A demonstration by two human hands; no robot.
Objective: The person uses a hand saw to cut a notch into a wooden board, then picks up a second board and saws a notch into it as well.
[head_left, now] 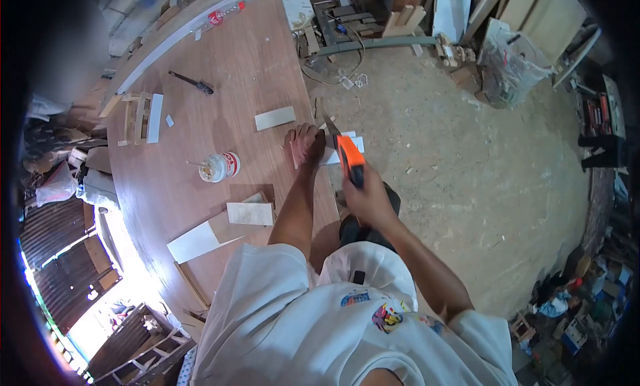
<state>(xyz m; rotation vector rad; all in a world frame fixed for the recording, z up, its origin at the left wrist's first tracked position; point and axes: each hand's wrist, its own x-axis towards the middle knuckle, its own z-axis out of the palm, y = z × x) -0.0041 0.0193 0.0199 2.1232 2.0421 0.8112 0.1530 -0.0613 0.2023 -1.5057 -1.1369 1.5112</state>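
Sawdust-strewn workshop floor surrounds a brown surface. At its edge, the left hand presses a small wood piece flat, fingers together, steadying it. Just beside it, the right hand grips an orange-handled handsaw, fingers wrapped tight.

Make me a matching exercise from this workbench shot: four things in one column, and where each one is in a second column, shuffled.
Things
1. saw
2. glue tub
3. screwdriver
4. plastic bottle

Places
A. at the far edge of the workbench
B. gripped in the right hand, by its orange handle
C. lying loose beyond the small wooden frame
D. mid-bench, left of the left hand

Pairs: 1-B, 2-D, 3-C, 4-A
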